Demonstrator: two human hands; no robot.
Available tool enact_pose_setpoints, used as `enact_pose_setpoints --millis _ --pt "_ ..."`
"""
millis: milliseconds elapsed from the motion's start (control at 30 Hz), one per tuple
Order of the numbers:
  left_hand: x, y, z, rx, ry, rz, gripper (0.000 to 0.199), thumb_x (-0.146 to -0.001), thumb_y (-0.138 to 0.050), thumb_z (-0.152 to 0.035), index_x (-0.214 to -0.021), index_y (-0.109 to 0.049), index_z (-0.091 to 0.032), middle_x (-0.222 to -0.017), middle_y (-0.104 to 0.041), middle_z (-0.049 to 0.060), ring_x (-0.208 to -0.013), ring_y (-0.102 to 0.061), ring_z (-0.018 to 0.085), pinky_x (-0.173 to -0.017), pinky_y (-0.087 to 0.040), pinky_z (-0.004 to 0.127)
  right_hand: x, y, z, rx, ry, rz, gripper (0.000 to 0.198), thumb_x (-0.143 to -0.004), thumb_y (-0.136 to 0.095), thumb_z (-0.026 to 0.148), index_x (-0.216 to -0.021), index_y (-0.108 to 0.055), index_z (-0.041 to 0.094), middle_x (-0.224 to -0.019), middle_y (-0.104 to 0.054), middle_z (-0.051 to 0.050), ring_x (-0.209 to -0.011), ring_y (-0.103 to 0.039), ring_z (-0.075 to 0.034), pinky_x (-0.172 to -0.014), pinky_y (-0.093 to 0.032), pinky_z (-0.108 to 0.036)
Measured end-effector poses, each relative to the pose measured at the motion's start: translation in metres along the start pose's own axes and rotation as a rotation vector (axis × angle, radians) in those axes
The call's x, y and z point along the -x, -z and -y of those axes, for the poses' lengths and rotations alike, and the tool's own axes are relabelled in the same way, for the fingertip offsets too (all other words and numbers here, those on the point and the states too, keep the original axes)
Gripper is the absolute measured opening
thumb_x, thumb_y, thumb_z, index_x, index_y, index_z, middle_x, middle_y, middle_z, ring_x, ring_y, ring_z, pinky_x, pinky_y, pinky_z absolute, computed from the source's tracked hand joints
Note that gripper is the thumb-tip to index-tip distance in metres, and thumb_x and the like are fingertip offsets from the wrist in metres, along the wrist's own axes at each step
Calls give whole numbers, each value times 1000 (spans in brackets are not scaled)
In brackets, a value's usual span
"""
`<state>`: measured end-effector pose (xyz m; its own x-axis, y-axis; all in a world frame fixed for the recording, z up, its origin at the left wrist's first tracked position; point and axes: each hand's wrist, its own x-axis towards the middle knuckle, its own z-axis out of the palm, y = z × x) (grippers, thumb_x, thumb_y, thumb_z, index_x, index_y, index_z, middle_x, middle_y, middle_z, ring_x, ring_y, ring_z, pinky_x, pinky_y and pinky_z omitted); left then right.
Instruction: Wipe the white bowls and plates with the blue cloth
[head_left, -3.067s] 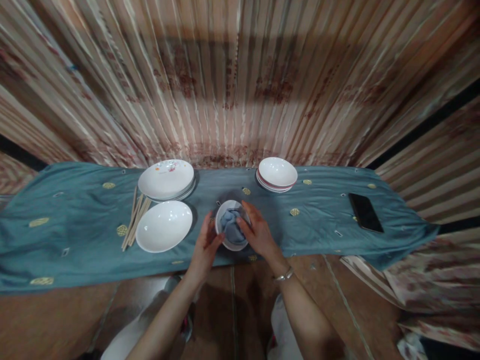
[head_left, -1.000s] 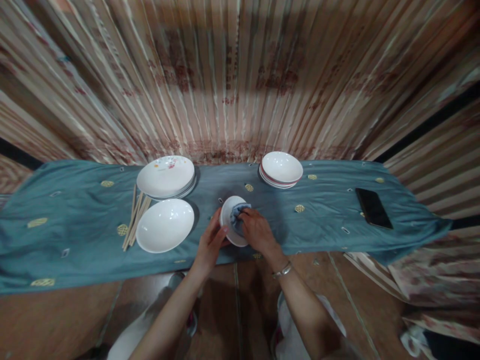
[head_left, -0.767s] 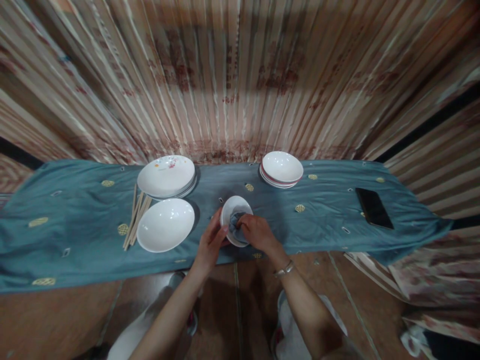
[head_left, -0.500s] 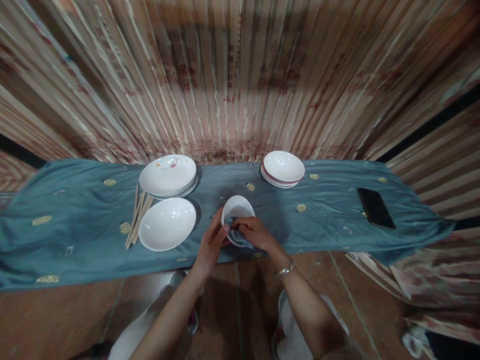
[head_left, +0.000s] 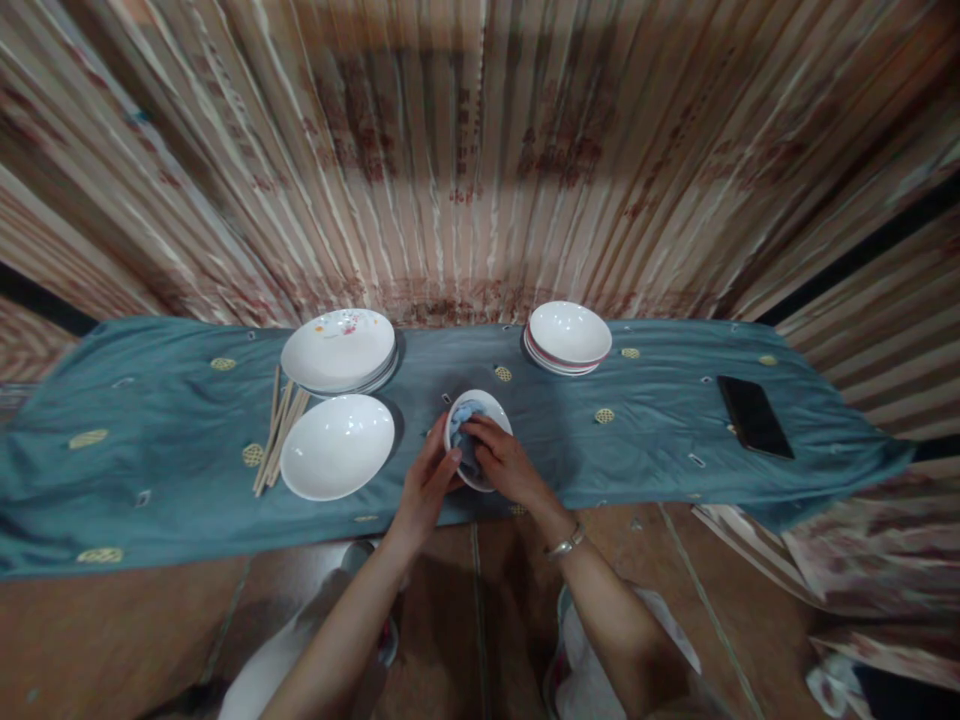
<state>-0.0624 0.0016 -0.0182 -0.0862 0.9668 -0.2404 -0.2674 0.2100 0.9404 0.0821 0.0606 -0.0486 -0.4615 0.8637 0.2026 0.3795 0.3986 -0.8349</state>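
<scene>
A small white bowl (head_left: 496, 408) is tilted toward me near the front edge of the table. Gripping its left side is my left hand (head_left: 428, 481), with the thumb over the rim and the other fingers around the outside. My right hand (head_left: 511, 463) reaches into the bowl, closed on a light blue cloth (head_left: 468, 411) pressed against the inside. Part of the cloth is hidden beneath the fingers. To the left, a larger white bowl (head_left: 337, 447) rests on the tablecloth.
A teal tablecloth (head_left: 660, 440) covers the long table. Several chopsticks (head_left: 279, 437) lie beside stacked plates (head_left: 339, 350) at the left. Stacked bowls (head_left: 570, 333) stand at the back right, and a black phone (head_left: 754, 416) lies farther right. A curtain (head_left: 465, 150) hangs behind.
My right hand has moved the cloth farther up inside the small bowl, so it bunches near the upper left rim and no longer hangs over the lower edge. My left hand keeps its hold.
</scene>
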Motion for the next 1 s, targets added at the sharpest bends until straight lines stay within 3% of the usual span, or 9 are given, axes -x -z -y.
enact_pose_setpoints --millis 133,267,533,633,833,1000 --pt "0 -2 -2 1 11 -15 77 -75 -73 -47 -145 -48 -27 -158 -39 9 -138 -44 38 -89 -59 47 4 1 4 237 -19 -20 49 -84 -43 7 -131 -59 13 -147 -50 -15 -139 -45 -22 -118 -34 -41" --pt "-1 -2 -1 15 -3 2 80 -73 -73 -51 -145 -48 -27 -157 -40 9 -136 -45 39 -88 -59 47 4 9 17 437 -88 32 43 -87 -42 6 -125 -63 6 -140 -56 -19 -130 -53 -26 -111 -42 -39" --pt "-3 0 3 -2 -4 7 83 -72 -73 -58 -145 -48 -26 -158 -39 10 -132 -50 38 -84 -61 43 -1 29 22 466 -196 233 33 -89 -43 10 -94 -75 16 -102 -76 -8 -97 -70 -20 -91 -48 -29" --pt "-4 1 3 6 -8 3 81 -73 -72 -57 -145 -49 -27 -159 -36 9 -133 -49 38 -84 -61 43 -2 29 14 312 -220 247 33 -87 -44 11 -83 -76 19 -90 -78 -4 -85 -70 -16 -83 -49 -26" --pt "-3 1 1 1 4 -11 80 -73 -73 -53 -145 -49 -27 -156 -41 10 -130 -52 38 -86 -60 47 0 19 7 -323 -233 205 29 -78 -46 16 -74 -74 16 -73 -73 0 -69 -64 -13 -72 -49 -24" --pt "-3 1 1 -7 11 -33 82 -74 -72 -56 -146 -47 -27 -156 -42 11 -129 -53 37 -85 -60 45 4 9 17 -730 -309 56 28 -72 -58 28 -91 -78 21 -97 -75 -1 -84 -66 -16 -79 -51 -28"
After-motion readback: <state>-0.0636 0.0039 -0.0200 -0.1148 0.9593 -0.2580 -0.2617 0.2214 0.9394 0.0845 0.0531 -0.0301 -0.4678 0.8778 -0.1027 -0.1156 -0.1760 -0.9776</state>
